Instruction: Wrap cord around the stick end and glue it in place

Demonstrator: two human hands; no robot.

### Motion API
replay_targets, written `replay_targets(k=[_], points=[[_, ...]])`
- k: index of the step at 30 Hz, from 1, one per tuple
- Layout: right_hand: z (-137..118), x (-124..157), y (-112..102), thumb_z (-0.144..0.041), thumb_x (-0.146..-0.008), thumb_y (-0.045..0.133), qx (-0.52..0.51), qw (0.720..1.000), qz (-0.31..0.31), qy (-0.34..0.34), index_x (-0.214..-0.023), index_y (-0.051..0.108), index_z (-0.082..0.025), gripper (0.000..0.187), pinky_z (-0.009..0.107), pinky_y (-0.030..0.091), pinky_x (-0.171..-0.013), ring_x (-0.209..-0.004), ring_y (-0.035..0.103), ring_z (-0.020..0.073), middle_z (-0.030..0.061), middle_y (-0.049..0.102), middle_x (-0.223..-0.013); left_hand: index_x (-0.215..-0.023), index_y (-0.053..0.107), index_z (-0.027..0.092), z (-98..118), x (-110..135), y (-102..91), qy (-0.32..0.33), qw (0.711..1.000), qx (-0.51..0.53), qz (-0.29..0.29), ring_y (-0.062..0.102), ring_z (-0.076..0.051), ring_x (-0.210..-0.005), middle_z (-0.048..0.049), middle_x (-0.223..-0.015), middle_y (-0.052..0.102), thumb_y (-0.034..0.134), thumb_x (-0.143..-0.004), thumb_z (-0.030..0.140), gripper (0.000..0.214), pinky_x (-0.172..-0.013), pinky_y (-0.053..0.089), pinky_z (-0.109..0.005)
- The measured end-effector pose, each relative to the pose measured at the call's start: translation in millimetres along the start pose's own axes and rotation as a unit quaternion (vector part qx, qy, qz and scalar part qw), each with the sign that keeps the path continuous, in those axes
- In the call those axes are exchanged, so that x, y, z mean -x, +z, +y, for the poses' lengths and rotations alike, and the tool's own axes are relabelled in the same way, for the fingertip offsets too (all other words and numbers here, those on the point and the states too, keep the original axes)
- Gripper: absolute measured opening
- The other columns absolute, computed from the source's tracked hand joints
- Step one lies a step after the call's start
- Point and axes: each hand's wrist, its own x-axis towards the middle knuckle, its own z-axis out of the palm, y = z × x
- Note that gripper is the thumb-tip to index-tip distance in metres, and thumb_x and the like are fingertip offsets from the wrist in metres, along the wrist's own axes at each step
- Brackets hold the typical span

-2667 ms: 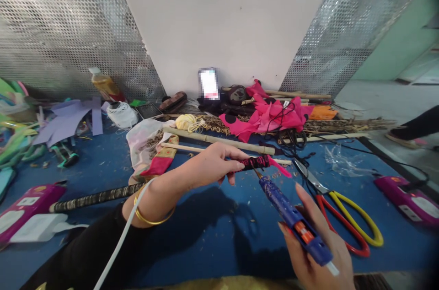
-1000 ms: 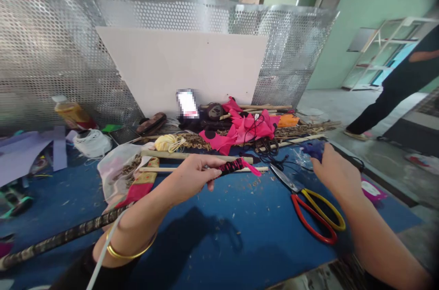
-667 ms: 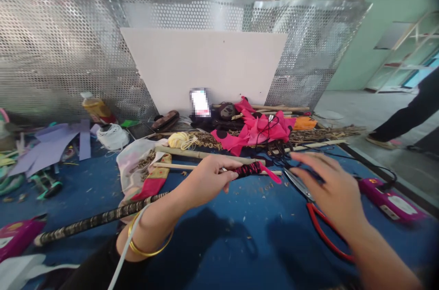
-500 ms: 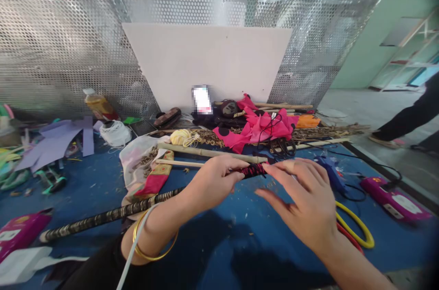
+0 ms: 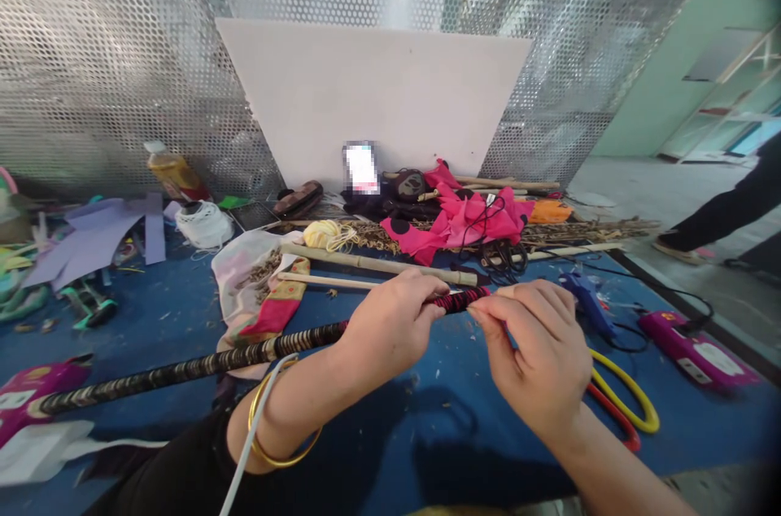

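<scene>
A long stick (image 5: 201, 369), wound with black and pale bands, slants up from the lower left under my left forearm. Its far end carries a black-and-pink wrapping (image 5: 456, 301). My left hand (image 5: 390, 321) is closed round the stick just below that wrapping. At the wrapped tip, my right hand (image 5: 537, 345) pinches thumb and forefinger together; what lies between those fingertips is too small to make out. Behind the hands lie a bamboo stick (image 5: 390, 267) and a thinner pale stick (image 5: 329, 281).
Pink fabric (image 5: 457, 225) and a yellow yarn ball (image 5: 322, 235) lie at the back by a white board (image 5: 378, 93). To the right are a blue glue gun (image 5: 586, 304), a magenta power strip (image 5: 701, 349) and a yellow ring (image 5: 634, 394). A person's leg (image 5: 720, 211) shows beyond.
My right thumb and fingers, spread apart before, have come together in a pinch at the wrapped tip. The stick's lower end has shifted left, over the magenta box.
</scene>
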Motion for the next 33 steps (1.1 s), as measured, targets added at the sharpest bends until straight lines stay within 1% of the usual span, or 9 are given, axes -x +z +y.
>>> replay_targets(k=[3,6,10,14,19,25,33], points=[[-3,3,0,-0.008,-0.083,0.059,-0.005,1.000,0.004,-0.009,-0.079,0.060,-0.017,0.010,0.034,0.041,-0.072,-0.068,0.055,0.0160,0.0035,0.061,-0.073,-0.097,0.062,0.020,1,2,1.0,-0.027,0.999,0.015,0.011,0.062,-0.020,-0.089,-0.0034,-0.094,0.068,0.053,-0.084,0.016,0.017,-0.077,0.046,-0.032],[-4,6,-1,-0.007,-0.083,0.058,-0.005,1.000,0.006,-0.015,-0.081,0.060,-0.017,0.010,0.035,0.042,-0.074,-0.069,0.055,0.0162,0.0036,0.061,-0.073,-0.093,0.060,0.022,2,2,0.0,-0.045,0.998,0.034,0.003,0.061,-0.019,-0.085,-0.0011,-0.090,0.068,0.054,-0.084,0.018,0.012,-0.074,0.045,-0.030],[-5,12,-2,-0.008,-0.084,0.058,0.009,1.000,0.008,-0.025,-0.084,0.061,-0.017,0.009,0.037,0.044,-0.077,-0.070,0.056,0.0167,0.0035,0.061,-0.072,-0.088,0.061,0.021,3,-1,-2.2,-0.053,0.997,0.053,-0.007,0.061,-0.017,-0.080,-0.0001,-0.085,0.068,0.056,-0.082,0.016,0.008,-0.069,0.044,-0.028],[-7,15,0,-0.008,-0.083,0.061,0.017,0.999,0.009,-0.031,-0.085,0.062,-0.017,0.009,0.037,0.045,-0.076,-0.070,0.056,0.0168,0.0038,0.063,-0.072,-0.084,0.061,0.020,4,-2,-4.0,-0.063,0.996,0.069,-0.011,0.060,-0.016,-0.076,0.0005,-0.083,0.068,0.057,-0.081,0.015,0.007,-0.068,0.043,-0.027],[-10,13,0,-0.007,-0.082,0.062,0.010,0.999,0.019,-0.031,-0.084,0.063,-0.015,0.009,0.037,0.045,-0.075,-0.070,0.057,0.0177,0.0049,0.064,-0.072,-0.087,0.061,0.022,4,1,-3.3,-0.055,0.998,0.037,-0.006,0.059,-0.017,-0.075,0.0012,-0.083,0.067,0.055,-0.083,0.019,0.007,-0.064,0.041,-0.028],[-11,11,1,-0.009,-0.083,0.060,0.003,1.000,0.014,-0.011,-0.083,0.062,-0.018,0.009,0.036,0.045,-0.076,-0.069,0.057,0.0166,0.0027,0.063,-0.071,-0.088,0.059,0.022,5,3,-2.5,-0.041,0.999,-0.008,0.003,0.059,-0.018,-0.078,-0.0007,-0.085,0.066,0.053,-0.084,0.019,0.008,-0.066,0.041,-0.029],[-9,18,5,-0.009,-0.082,0.060,0.009,1.000,0.001,-0.013,-0.083,0.061,-0.017,0.009,0.035,0.044,-0.074,-0.068,0.056,0.0161,0.0031,0.062,-0.071,-0.085,0.061,0.022,5,-1,-6.3,-0.056,0.998,0.038,-0.004,0.060,-0.017,-0.078,0.0013,-0.082,0.067,0.056,-0.081,0.017,0.007,-0.067,0.042,-0.027]])
